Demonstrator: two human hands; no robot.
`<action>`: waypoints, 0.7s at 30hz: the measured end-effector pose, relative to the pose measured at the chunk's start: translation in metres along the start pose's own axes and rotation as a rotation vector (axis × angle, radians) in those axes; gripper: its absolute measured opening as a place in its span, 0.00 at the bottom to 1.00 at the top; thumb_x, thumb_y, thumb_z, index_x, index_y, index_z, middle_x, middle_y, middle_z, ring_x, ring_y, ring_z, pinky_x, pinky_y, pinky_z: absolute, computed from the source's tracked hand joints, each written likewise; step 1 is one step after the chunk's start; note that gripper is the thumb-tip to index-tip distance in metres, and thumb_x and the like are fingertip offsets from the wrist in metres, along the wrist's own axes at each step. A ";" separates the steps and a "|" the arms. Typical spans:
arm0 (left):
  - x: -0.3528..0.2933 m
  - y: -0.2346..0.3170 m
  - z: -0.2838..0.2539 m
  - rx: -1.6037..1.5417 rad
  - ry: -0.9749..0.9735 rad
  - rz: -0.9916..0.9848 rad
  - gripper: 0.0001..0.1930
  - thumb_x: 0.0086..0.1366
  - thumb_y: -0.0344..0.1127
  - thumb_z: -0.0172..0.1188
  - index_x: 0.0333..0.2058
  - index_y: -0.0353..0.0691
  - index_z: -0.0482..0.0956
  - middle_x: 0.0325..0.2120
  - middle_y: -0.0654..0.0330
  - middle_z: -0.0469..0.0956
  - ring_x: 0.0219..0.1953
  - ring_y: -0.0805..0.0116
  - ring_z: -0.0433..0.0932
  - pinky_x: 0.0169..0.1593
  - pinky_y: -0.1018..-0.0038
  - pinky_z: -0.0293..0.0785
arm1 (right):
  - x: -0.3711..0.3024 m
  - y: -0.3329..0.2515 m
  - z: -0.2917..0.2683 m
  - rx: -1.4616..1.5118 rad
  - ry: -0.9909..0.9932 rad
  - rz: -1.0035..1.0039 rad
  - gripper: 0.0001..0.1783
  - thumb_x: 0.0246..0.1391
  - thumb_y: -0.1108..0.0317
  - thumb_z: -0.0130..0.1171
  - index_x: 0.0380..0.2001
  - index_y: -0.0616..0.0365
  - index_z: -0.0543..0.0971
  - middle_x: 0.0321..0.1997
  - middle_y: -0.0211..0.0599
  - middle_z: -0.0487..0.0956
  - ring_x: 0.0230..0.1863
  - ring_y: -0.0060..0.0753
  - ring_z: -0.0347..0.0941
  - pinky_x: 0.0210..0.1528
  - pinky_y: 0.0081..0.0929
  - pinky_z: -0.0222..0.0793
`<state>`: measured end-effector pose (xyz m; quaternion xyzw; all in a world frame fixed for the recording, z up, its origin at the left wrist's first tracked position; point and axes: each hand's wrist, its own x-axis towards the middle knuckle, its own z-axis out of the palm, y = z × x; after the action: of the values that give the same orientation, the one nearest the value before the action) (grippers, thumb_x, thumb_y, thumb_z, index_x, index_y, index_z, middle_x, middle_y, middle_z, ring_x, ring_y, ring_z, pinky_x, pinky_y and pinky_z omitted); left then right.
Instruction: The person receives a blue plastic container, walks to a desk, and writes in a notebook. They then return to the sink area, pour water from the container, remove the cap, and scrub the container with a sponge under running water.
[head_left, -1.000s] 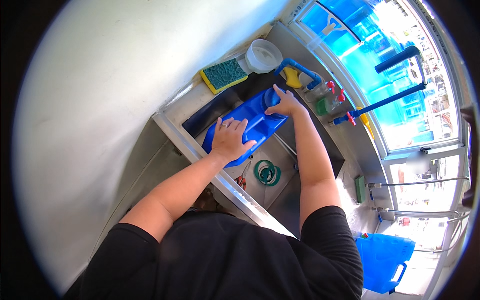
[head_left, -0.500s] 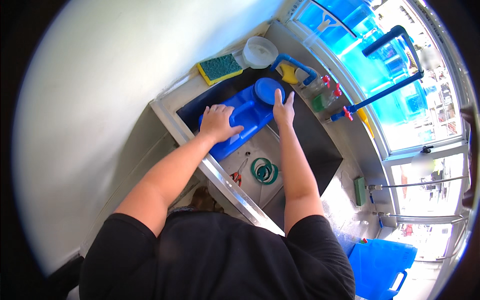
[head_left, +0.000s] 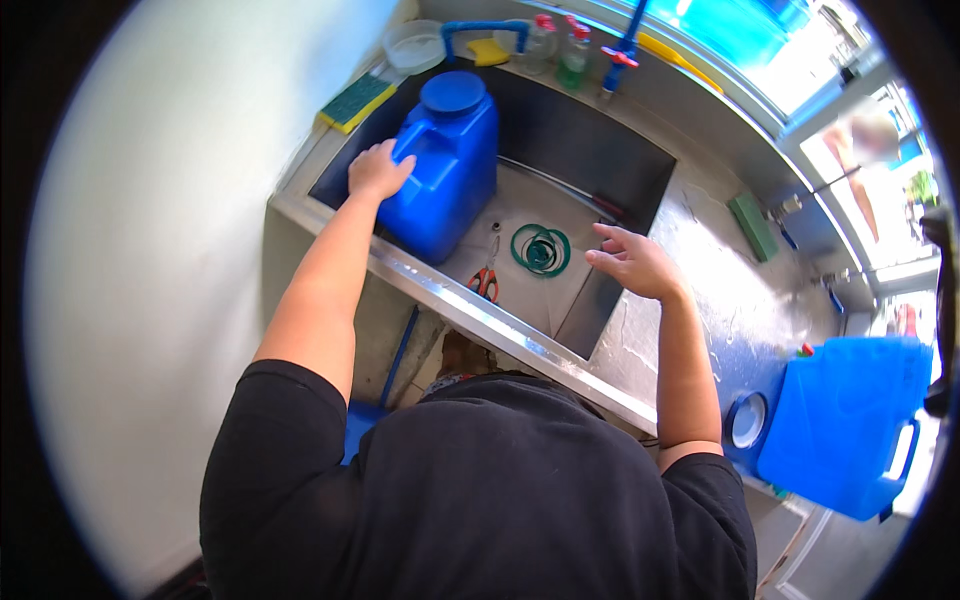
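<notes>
The left hand rests on the jug's top beside its handle; whether its fingers close around anything, I cannot tell. Just right of it, the blue jug stands in the sink's left end, long axis upright: deep blue, boxy, its round cap on top. Beyond the green rings, the right hand, empty and loosely spread, hangs well apart from the jug.
</notes>
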<state>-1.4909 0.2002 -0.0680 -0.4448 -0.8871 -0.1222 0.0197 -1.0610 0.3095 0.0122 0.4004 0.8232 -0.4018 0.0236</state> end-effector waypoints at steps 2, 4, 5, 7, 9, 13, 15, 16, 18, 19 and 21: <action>0.002 -0.004 0.000 -0.030 -0.037 -0.029 0.29 0.59 0.57 0.56 0.53 0.44 0.75 0.48 0.51 0.78 0.51 0.48 0.76 0.55 0.54 0.71 | -0.019 0.009 -0.009 -0.016 0.061 0.055 0.38 0.55 0.44 0.61 0.63 0.53 0.70 0.53 0.54 0.78 0.55 0.49 0.75 0.57 0.36 0.70; 0.006 -0.005 0.001 -0.008 -0.044 -0.016 0.28 0.60 0.56 0.56 0.53 0.44 0.74 0.48 0.51 0.78 0.51 0.48 0.75 0.56 0.54 0.71 | -0.027 0.014 -0.012 0.008 0.043 0.075 0.39 0.54 0.43 0.61 0.63 0.53 0.70 0.53 0.54 0.78 0.55 0.50 0.75 0.57 0.36 0.70; 0.006 -0.004 0.002 0.004 -0.064 -0.026 0.28 0.61 0.55 0.56 0.53 0.43 0.74 0.49 0.50 0.78 0.52 0.48 0.75 0.56 0.54 0.71 | -0.027 0.014 -0.011 -0.015 0.040 0.124 0.39 0.53 0.42 0.61 0.63 0.53 0.70 0.53 0.54 0.78 0.55 0.50 0.75 0.57 0.36 0.70; 0.007 0.000 0.004 0.013 -0.062 -0.014 0.28 0.62 0.54 0.55 0.54 0.42 0.73 0.49 0.51 0.77 0.52 0.48 0.75 0.56 0.54 0.71 | -0.017 0.011 -0.005 -0.018 0.009 0.084 0.40 0.52 0.41 0.62 0.62 0.53 0.70 0.53 0.54 0.78 0.55 0.50 0.75 0.57 0.37 0.69; 0.006 0.003 0.005 0.018 -0.042 -0.003 0.27 0.63 0.54 0.55 0.53 0.41 0.73 0.49 0.49 0.77 0.52 0.47 0.75 0.55 0.53 0.71 | 0.004 -0.001 0.004 -0.061 -0.058 0.126 0.42 0.51 0.39 0.61 0.62 0.56 0.71 0.56 0.55 0.77 0.58 0.51 0.73 0.60 0.38 0.67; 0.008 0.005 0.001 0.009 -0.074 0.020 0.30 0.63 0.56 0.54 0.54 0.37 0.71 0.47 0.42 0.76 0.51 0.42 0.74 0.55 0.51 0.70 | 0.081 -0.052 0.028 -0.224 -0.033 -0.102 0.44 0.51 0.38 0.61 0.61 0.60 0.70 0.56 0.55 0.76 0.58 0.52 0.72 0.60 0.38 0.66; 0.013 0.003 -0.003 0.027 -0.188 0.067 0.36 0.61 0.62 0.56 0.55 0.36 0.69 0.49 0.40 0.74 0.53 0.40 0.73 0.59 0.49 0.66 | 0.138 -0.090 0.039 -0.270 0.062 -0.203 0.46 0.50 0.37 0.60 0.61 0.62 0.70 0.57 0.57 0.75 0.59 0.52 0.71 0.61 0.37 0.66; 0.015 0.000 -0.006 0.047 -0.239 0.112 0.38 0.60 0.64 0.56 0.55 0.34 0.68 0.51 0.39 0.73 0.54 0.39 0.72 0.60 0.48 0.64 | 0.170 -0.110 0.044 -0.303 0.109 -0.248 0.48 0.49 0.35 0.59 0.61 0.65 0.70 0.61 0.60 0.71 0.63 0.52 0.68 0.64 0.36 0.63; 0.017 -0.006 -0.009 0.053 -0.263 0.160 0.41 0.59 0.66 0.56 0.56 0.33 0.67 0.53 0.39 0.71 0.55 0.39 0.71 0.62 0.48 0.61 | 0.236 -0.148 0.052 -0.313 0.159 -0.156 0.53 0.47 0.32 0.59 0.64 0.64 0.64 0.63 0.60 0.69 0.62 0.52 0.69 0.63 0.38 0.65; 0.017 -0.010 -0.009 0.059 -0.252 0.193 0.42 0.58 0.66 0.57 0.56 0.32 0.67 0.54 0.39 0.70 0.56 0.39 0.70 0.63 0.48 0.60 | 0.268 -0.164 0.056 -0.339 0.169 -0.022 0.52 0.50 0.29 0.54 0.63 0.64 0.66 0.65 0.56 0.67 0.64 0.53 0.66 0.65 0.39 0.62; 0.014 -0.015 -0.006 -0.022 -0.156 0.235 0.42 0.58 0.65 0.57 0.57 0.31 0.66 0.55 0.39 0.69 0.56 0.39 0.70 0.63 0.48 0.60 | 0.321 -0.189 0.064 -0.442 0.182 0.134 0.53 0.51 0.24 0.43 0.65 0.59 0.66 0.72 0.48 0.58 0.68 0.54 0.62 0.69 0.45 0.54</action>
<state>-1.5113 0.2010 -0.0632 -0.5541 -0.8262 -0.0937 -0.0400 -1.4253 0.4041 -0.0252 0.4737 0.8614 -0.1720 0.0630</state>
